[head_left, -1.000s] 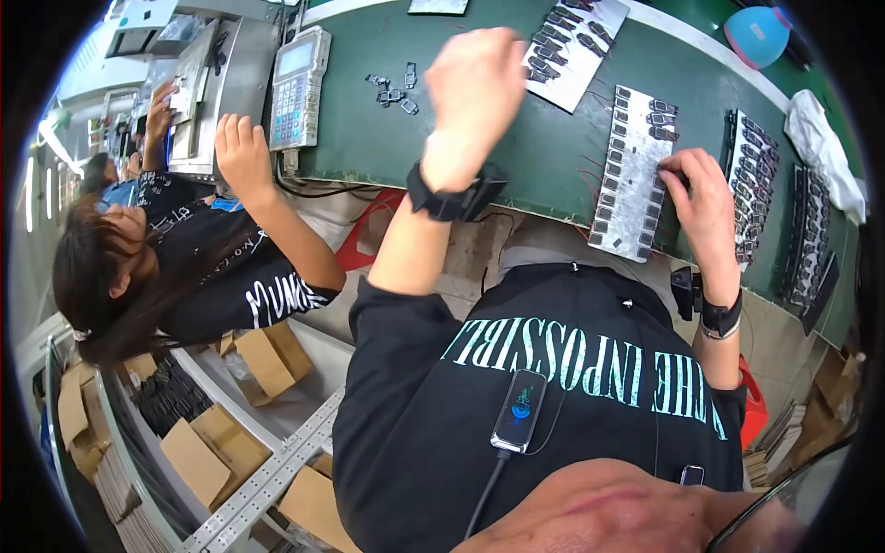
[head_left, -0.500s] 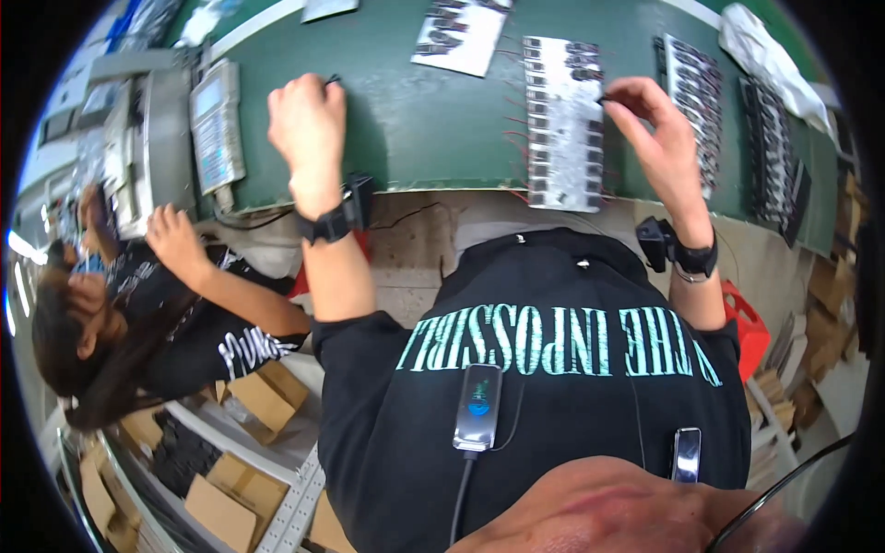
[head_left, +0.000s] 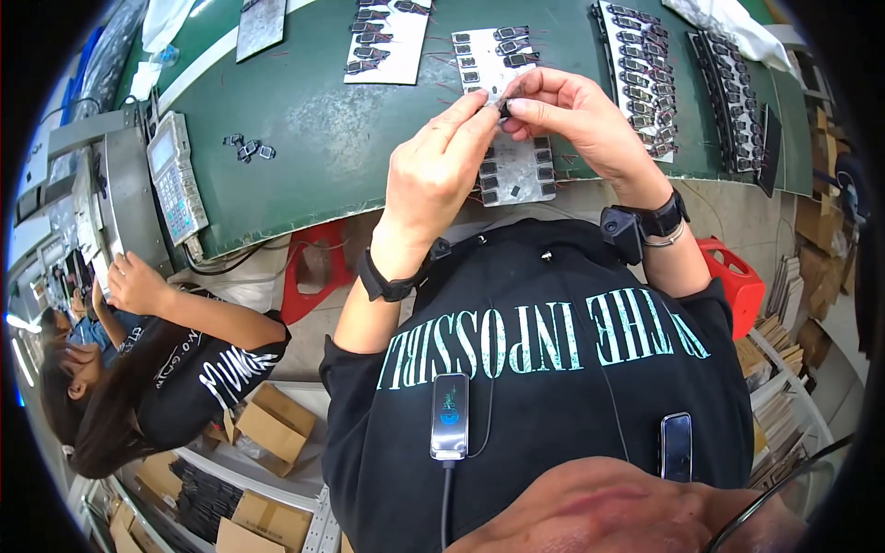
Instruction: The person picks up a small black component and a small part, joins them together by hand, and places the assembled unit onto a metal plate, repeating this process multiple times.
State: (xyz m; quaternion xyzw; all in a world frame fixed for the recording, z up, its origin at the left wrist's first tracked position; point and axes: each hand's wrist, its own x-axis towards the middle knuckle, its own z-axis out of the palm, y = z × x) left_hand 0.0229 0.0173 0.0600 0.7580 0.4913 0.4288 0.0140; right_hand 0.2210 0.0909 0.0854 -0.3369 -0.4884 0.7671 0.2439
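Note:
My left hand (head_left: 433, 170) and my right hand (head_left: 590, 120) meet fingertip to fingertip over a pale board (head_left: 516, 189). Between thumb and finger, my right hand pinches a small black part (head_left: 504, 109). My left fingers are pressed together against the near side of that part; whatever lies inside their grip is hidden. Small black rectangular pieces with thin red wires line both edges of the board, some of them covered by my hands. A loose cluster of similar black pieces (head_left: 249, 148) lies on the green table, well to the left of my hands.
Beyond my hands is another pale board (head_left: 387, 41) with wired parts. Filled boards (head_left: 641, 83) and a black row of parts (head_left: 728, 101) stand to the right. A keypad device (head_left: 178, 175) sits at left, near a co-worker's hand (head_left: 138, 284). A red stool (head_left: 733, 286) stands below the table.
My left hand has come rightward from the table's left side, and my right hand has moved leftward; they now meet over the board. The loose black pieces at left have come into sight.

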